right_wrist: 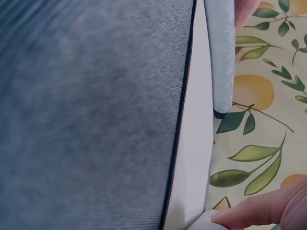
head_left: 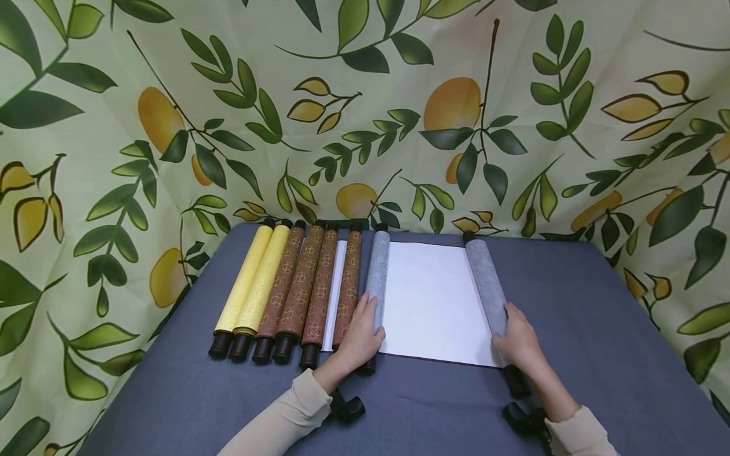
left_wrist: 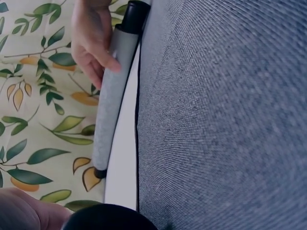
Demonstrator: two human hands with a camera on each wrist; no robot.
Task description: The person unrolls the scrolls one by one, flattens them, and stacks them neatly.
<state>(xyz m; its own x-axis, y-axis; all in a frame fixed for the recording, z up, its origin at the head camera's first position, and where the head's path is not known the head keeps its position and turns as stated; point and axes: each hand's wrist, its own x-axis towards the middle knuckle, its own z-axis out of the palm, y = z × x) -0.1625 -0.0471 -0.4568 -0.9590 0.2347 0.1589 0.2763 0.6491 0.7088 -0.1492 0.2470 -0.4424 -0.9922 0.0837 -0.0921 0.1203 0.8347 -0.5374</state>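
A scroll with grey patterned backing lies partly unrolled, its white sheet (head_left: 433,297) spread between two rolls. My left hand (head_left: 360,332) grips the near part of the left roll (head_left: 379,263). The right roll (head_left: 485,269) slants a little, with my right hand (head_left: 520,339) holding it near its dark end knob (head_left: 516,381). In the left wrist view, the thumb of that hand lies along the roll (left_wrist: 111,96) and its fingers go behind it. The right wrist view shows the right thumb (right_wrist: 240,216) pressed on the grey roll at the lower edge.
Left of the sheet, two yellow scrolls (head_left: 265,275) and several brown patterned scrolls (head_left: 302,278) lie side by side with dark knobs toward me. A white strip (head_left: 335,297) shows between two brown rolls. Blue-grey cloth (head_left: 433,418) covers the table; a leaf-patterned curtain (head_left: 399,88) hangs behind.
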